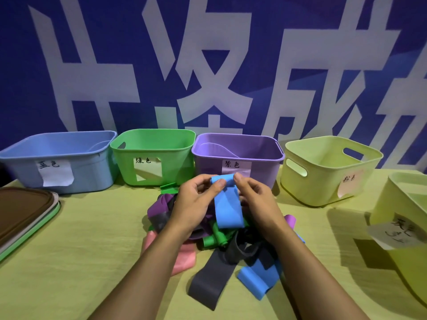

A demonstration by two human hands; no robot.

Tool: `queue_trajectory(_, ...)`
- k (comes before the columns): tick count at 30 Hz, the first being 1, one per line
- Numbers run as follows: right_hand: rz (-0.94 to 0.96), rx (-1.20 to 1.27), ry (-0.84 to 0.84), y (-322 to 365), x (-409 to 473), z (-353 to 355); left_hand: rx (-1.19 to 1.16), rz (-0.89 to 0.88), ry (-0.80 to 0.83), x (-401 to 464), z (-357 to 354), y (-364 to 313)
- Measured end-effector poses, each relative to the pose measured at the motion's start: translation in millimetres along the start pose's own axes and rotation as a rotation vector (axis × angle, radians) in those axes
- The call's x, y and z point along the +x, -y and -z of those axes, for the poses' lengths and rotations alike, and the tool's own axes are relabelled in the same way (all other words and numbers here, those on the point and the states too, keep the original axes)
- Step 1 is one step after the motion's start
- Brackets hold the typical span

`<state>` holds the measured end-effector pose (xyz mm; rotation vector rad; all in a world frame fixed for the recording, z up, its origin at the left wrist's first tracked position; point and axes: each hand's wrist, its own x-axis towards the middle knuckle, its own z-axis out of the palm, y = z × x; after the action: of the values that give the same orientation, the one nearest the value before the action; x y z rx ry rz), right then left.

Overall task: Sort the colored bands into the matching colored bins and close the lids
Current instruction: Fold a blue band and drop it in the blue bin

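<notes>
Both of my hands pinch one blue band (227, 204) by its top edge, left hand (196, 202) and right hand (256, 199), lifted just above the pile (221, 248). Most sorting remains, by my judgement: grey, green, pink, purple and blue bands lie unsorted. Beyond the pile, the blue bin (57, 158) stands far left. Lids (23, 215) lie stacked left, none fitted.

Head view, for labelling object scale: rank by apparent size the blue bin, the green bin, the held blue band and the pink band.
1. blue bin
2. green bin
3-4. held blue band and pink band: alike, unranked.
</notes>
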<state>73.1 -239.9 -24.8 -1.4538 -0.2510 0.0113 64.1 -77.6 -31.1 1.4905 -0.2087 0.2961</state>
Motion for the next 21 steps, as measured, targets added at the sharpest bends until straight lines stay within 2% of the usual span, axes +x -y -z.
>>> queue_trajectory(4, -0.035, -0.013, -0.071, 2.3, 0.7, 1.5, 0.012, -0.019, 0.011, 1.5, -0.5, 2.4)
queue_trajectory(15, 0.047, -0.007, -0.051, 1.3, 0.3, 0.4, 0.043, -0.060, 0.025, 1.4, 0.6, 3.0)
queue_trajectory(21, 0.081, 0.021, 0.033, -1.7, 2.1, 0.6, -0.002, 0.074, -0.023, 0.9, 0.0, 2.1)
